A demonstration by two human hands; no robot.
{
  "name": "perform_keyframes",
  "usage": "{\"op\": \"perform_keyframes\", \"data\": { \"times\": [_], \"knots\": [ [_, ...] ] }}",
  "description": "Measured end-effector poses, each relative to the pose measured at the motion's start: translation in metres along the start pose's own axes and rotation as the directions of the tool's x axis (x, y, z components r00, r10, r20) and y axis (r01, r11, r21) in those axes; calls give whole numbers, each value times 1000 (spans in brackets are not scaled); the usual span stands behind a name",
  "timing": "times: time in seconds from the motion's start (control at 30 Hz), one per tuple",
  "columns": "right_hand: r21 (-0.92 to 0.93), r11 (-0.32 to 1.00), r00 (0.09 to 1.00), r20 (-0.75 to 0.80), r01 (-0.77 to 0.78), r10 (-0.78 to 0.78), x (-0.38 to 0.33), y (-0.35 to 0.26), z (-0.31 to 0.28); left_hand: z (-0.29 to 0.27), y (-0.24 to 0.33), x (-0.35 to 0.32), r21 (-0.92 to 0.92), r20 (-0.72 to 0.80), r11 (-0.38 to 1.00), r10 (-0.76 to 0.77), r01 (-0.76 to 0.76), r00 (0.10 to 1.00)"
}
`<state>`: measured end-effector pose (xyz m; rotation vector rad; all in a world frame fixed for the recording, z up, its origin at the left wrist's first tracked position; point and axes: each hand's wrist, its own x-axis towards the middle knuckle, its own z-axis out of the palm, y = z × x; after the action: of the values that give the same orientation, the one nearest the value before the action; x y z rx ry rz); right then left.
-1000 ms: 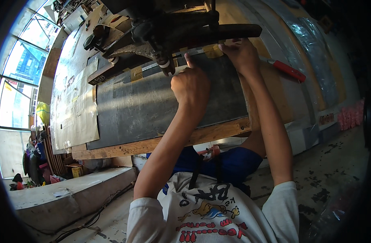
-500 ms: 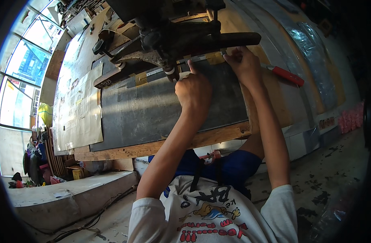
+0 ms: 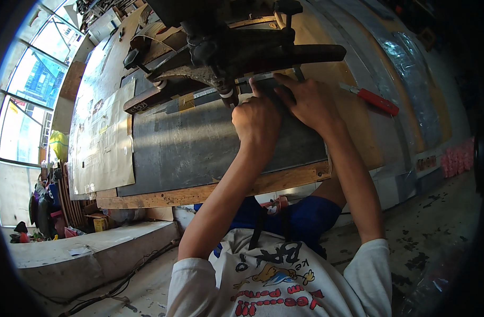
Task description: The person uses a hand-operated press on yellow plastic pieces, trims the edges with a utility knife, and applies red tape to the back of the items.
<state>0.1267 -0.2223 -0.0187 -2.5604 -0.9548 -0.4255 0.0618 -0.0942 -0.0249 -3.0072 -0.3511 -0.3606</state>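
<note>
Dark sheet point(image 3: 199, 142) flat on desk point(image 3: 210, 193) near front edge — left hand point(image 3: 256, 120) fisted, contents hidden, right hand point(image 3: 308, 103) spread flat, both pressing it beneath black machine head point(image 3: 236, 47); feeding apparently midway — red-handled cutter point(image 3: 376, 100) idle at right.

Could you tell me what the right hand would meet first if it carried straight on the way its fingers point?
Probably the dark machine head: the right hand points toward its base, though depth is unclear.

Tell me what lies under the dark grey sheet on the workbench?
A wooden board shows along the near edge of the dark grey sheet, so the sheet rests on it. Both hands, left hand and right hand, press on top. The surface beneath the sheet's middle is covered.
</note>
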Motion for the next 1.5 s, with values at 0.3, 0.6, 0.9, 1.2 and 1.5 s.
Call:
{"op": "perform_keyframes", "data": {
  "times": [0.3,0.6,0.9,1.2,1.5],
  "knots": [
    [-65,998,1000,-12,17,-18,1,2,5,2,-2,0,-17,-9,1000,2,-2,1000],
    [-105,994,1000,-18,9,-11,1,-2,5,0,-1,-1,-44,-36,999,-9,7,999],
    [-87,996,1000,-16,6,-8,0,1,8,2,-2,-3,-86,-73,996,-34,27,997],
    [-33,999,998,-58,7,-9,-1,0,5,6,-4,-4,-75,-97,997,-32,25,995],
    [-11,1000,999,-47,7,-7,0,-2,2,4,-4,-3,-55,-98,998,-22,17,995]
  ]
}}
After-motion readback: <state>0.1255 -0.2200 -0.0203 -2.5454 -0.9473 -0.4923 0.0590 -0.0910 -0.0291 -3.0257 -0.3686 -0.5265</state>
